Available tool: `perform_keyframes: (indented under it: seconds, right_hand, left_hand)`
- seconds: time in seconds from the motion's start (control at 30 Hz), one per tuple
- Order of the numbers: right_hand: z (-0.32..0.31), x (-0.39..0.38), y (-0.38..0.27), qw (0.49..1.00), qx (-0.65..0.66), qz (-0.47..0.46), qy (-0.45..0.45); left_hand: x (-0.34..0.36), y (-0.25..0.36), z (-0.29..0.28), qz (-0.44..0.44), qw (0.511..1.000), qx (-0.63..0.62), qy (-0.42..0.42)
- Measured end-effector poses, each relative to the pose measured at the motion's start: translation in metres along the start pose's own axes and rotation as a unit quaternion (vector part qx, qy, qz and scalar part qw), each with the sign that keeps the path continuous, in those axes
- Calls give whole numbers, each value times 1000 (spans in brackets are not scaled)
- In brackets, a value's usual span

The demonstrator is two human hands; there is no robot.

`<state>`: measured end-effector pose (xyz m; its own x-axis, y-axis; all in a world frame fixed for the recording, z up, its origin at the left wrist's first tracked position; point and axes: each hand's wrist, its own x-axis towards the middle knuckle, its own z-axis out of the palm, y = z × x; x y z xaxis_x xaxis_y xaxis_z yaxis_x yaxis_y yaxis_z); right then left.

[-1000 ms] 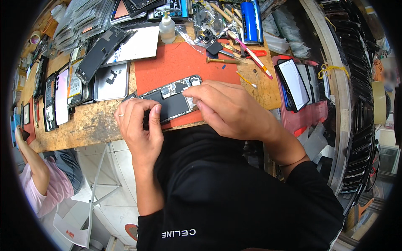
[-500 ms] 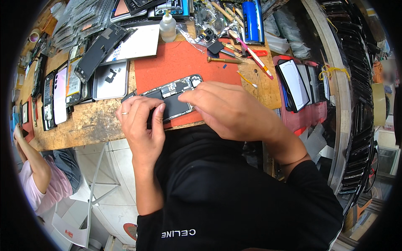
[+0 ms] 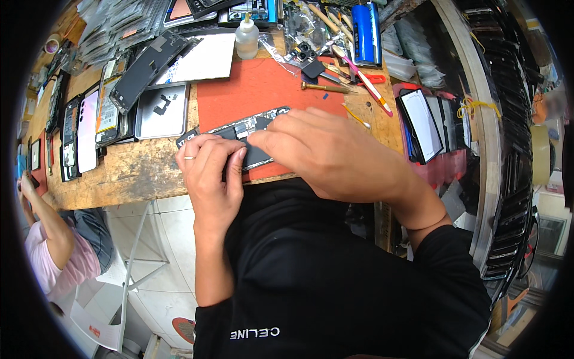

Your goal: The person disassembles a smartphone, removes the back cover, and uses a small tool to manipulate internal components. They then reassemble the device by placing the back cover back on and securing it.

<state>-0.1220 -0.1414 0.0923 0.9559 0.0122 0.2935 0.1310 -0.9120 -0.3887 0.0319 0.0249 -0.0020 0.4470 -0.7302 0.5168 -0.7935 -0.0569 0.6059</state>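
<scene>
An opened smartphone (image 3: pixel 258 156) lies tilted near the table's front edge, its metal shields and dark battery exposed. Round its left end curl the fingers of my left hand (image 3: pixel 209 170), the thumb pressed on the inside and a ring on one finger. My right hand (image 3: pixel 323 149) is bent over the phone's right half with fingers drawn together, the fingertips at the inner parts. Whatever those fingers may hold is hidden behind the hand. Beneath the phone is an orange-red mat (image 3: pixel 239 90).
Behind the mat stand a clear squeeze bottle (image 3: pixel 246 39) and a blue cylinder (image 3: pixel 366 36). A brass-coloured screwdriver (image 3: pixel 323 87) and a pink-white toothbrush (image 3: pixel 371 87) lie at right. Phone parts and a metal tray (image 3: pixel 173 119) fill the left; another person (image 3: pixel 66 251) sits there.
My right hand has shifted left across the phone's inside, its fingertips closer to my left thumb. My left hand keeps its hold. The whole view has moved slightly.
</scene>
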Motion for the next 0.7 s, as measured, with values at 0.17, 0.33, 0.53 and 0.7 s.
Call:
perform_keyframes:
  seconds: [0.17, 0.33, 0.53, 0.7]
  right_hand:
    - [-6, -13, -2, 996, -65, 38, -50]
    - [-8, -5, -11, 993, -108, 30, -43]
    - [-9, 1, -21, 991, -129, 23, -16]
    - [-5, -8, -15, 993, -117, 19, -7]
  left_hand:
    - [-2, -3, 1, 8, 1000, 16, -6]
    - [-3, 1, 2, -9, 1000, -17, 3]
    - [2, 5, 8, 8, 996, -85, 12]
    - [1, 3, 16, 6, 996, -88, 16]
